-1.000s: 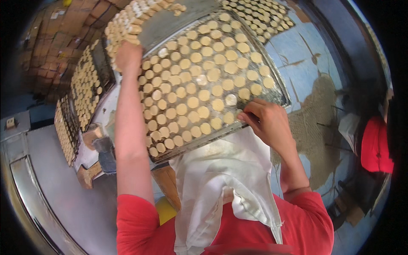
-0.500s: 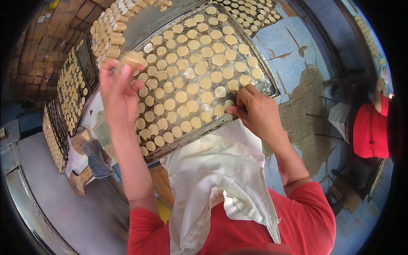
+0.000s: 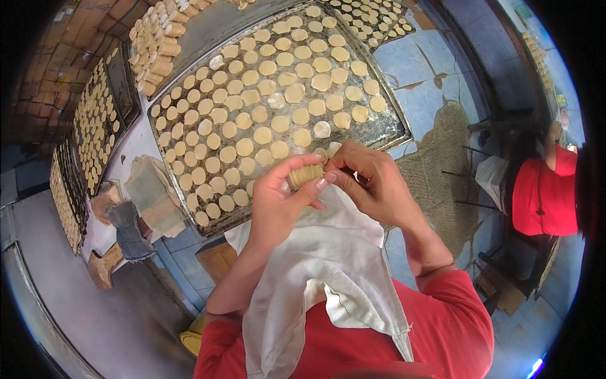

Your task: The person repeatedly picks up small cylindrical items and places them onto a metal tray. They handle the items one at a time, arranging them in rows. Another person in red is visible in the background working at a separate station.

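Observation:
My left hand (image 3: 278, 202) is closed round a short stack of thin, round, pale dough discs (image 3: 306, 175), lying sideways between fingers and thumb. My right hand (image 3: 372, 183) meets the right end of that stack with bent, pinched fingertips. Whether a separate disc sits in that pinch is hidden. Both hands are over the near edge of a large dark metal tray (image 3: 391, 129). Rows of flat round discs (image 3: 262, 135) cover much of the tray, a few whiter than others. Bare dark metal shows at its right near corner.
Stacked discs (image 3: 154, 60) stand in piles beyond the tray's far left side. More disc-covered trays (image 3: 95, 136) are at the left, another (image 3: 372, 22) at the far right. Folded cloths (image 3: 151, 189) lie left of the tray. A person in red (image 3: 544, 196) is at the right.
My left hand has come from the tray's far left down to its near edge. My right hand has shifted slightly left and down, and the two hands now meet at the stack.

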The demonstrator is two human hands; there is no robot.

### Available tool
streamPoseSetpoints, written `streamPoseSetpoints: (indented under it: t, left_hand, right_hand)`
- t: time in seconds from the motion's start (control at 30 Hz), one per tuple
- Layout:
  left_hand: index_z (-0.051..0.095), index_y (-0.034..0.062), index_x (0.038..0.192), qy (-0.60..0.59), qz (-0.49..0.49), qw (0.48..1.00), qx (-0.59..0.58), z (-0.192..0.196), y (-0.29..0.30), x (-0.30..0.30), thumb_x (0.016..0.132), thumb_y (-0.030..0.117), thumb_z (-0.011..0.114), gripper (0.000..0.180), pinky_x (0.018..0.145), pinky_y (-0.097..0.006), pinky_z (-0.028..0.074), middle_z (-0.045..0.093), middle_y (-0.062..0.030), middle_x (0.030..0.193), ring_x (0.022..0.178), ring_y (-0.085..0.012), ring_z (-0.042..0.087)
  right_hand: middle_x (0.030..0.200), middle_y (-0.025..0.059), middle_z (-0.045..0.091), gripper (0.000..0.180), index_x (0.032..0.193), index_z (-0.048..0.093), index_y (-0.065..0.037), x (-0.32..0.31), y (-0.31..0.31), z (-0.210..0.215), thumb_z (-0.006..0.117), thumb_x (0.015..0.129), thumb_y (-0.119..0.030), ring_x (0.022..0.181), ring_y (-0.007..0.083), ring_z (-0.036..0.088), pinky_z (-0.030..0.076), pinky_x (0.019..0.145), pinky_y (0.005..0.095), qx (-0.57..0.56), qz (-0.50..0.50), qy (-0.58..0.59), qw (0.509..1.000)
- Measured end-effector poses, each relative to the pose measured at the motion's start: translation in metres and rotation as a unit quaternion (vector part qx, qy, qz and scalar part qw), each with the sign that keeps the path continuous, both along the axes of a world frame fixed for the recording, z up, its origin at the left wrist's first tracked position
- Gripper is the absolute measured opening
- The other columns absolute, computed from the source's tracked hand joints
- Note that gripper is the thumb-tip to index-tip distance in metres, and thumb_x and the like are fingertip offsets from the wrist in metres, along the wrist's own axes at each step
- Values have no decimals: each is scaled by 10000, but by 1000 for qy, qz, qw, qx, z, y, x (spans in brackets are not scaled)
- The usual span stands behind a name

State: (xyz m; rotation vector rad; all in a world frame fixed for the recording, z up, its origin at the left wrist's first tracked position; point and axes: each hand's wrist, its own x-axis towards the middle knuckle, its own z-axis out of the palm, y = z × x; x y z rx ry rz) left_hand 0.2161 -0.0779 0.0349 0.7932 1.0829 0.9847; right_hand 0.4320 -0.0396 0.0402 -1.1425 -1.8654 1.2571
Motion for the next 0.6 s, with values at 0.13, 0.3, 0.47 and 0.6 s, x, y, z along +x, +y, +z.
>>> streamPoseSetpoints:
  t: [0.13, 0.3, 0.47, 0.6]
  left_hand:
    - [678, -52, 1393, -84, 16, 996, 7, -4, -2, 5, 1044, -22, 725, 353, 739, -312, 687, 741, -123, 1250, 1068, -162, 743]
    - [662, -51, 1413, -72, 32, 997, -21, -4, 2, 16, 1057, -16, 700, 359, 775, -345, 711, 714, -137, 1300, 1115, -186, 737]
    - [644, -62, 1436, -69, -15, 997, -24, -2, 6, 29, 1071, 5, 693, 374, 791, -359, 718, 705, -141, 1303, 1146, -200, 738]
    - [639, -76, 1432, -79, -10, 997, -23, -2, 10, 42, 1073, 9, 698, 373, 782, -352, 716, 704, -140, 1290, 1129, -209, 748]
  right_hand:
    - [943, 78, 699, 116, 1044, 726, 17, 13, 13, -6, 758, 1037, -94, 788, 180, 656, 507, 667, 343, -84, -25, 56, 995]
    - [935, 54, 705, 110, 1028, 729, -21, 31, 18, -2, 787, 1019, -114, 797, 169, 710, 544, 699, 341, 59, -84, -152, 983]
    - [935, 81, 680, 116, 1034, 719, -35, 39, 12, 0, 789, 1022, -126, 829, 202, 706, 545, 701, 347, 68, 13, -57, 996]
    - [874, 68, 654, 123, 1025, 729, -36, 48, 22, -4, 783, 1033, -146, 732, 249, 667, 491, 648, 382, 144, -190, -326, 915]
